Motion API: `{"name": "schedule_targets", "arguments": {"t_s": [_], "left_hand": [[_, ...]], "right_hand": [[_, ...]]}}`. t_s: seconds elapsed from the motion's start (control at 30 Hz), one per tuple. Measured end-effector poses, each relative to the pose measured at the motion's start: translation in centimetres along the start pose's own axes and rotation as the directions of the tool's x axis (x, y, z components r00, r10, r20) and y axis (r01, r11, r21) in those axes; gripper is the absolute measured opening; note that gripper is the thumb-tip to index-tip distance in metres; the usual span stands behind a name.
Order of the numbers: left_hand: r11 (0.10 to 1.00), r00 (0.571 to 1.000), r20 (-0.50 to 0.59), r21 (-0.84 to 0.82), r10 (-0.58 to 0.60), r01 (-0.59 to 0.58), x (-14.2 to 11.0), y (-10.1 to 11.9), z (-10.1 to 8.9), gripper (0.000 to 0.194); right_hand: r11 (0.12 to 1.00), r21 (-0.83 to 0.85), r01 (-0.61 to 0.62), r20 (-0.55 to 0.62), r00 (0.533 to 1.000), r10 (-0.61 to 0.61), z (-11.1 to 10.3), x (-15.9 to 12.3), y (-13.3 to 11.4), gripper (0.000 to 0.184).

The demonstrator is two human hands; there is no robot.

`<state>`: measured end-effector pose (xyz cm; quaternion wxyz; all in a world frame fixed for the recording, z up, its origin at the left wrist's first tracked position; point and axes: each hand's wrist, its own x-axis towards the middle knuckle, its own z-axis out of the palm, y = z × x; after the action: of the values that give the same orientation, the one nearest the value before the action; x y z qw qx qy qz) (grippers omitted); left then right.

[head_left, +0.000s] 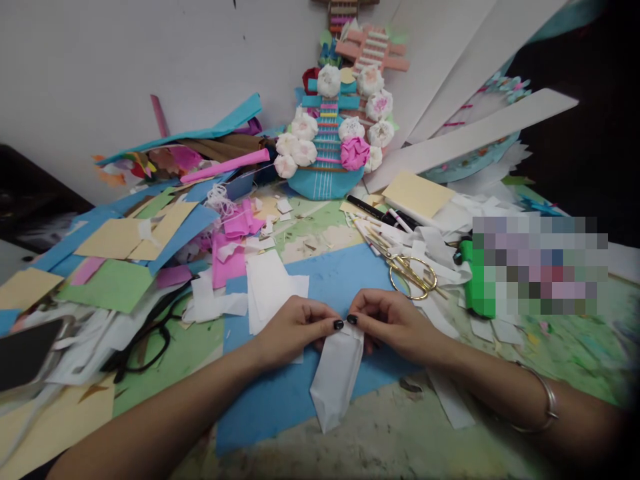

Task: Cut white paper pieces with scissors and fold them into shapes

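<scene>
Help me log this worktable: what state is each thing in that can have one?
White paper: creased, held at its top
Left hand: pinching it
Right hand: pinching it
Scissors: lying down, blade opening unclear
Phone: screen dark
Glasses: lying unworn
Blue guitar craft: upright
String: tangled
Bracelet: worn

No lettering, label, brand or number can be read across the green, paint-mottled worktable [195, 350]. At right, a coarse pixelated block covers most of a bright green-edged object [476, 287], hiding any print on it. Near the centre, the slim black cylindrical pens [369, 209] appear too small and soft in focus for any marking to be made out. At left, the dark glass screen of a smartphone [30, 353] displays no legible characters.
</scene>
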<state>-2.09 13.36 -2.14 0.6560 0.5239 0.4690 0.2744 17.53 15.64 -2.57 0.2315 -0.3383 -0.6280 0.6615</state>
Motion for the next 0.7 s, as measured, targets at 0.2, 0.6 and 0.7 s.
{"name": "schedule_targets", "arguments": {"t_s": [0.2, 0.6, 0.7], "left_hand": [[0.996, 0.997, -0.064, 0.083, 0.035, -0.03, -0.09, -0.05, 0.24, 0.021], [0.999, 0.999, -0.027, -0.006, 0.04, -0.04, 0.06, -0.18, -0.03, 0.025], [0.992, 0.996, -0.03, -0.095, 0.084, -0.086, -0.08, -0.32, -0.34, 0.038]], "right_hand": [[1.0, -0.013, 0.015, -0.011, 1.0, -0.015, 0.14, -0.11, -0.02, 0.022], [0.999, 0.033, 0.002, -0.014, 1.0, -0.002, 0.02, 0.1, -0.35, 0.021], [0.997, 0.07, 0.031, -0.084, 0.996, -0.025, -0.43, 0.29, -0.44, 0.023]]}}
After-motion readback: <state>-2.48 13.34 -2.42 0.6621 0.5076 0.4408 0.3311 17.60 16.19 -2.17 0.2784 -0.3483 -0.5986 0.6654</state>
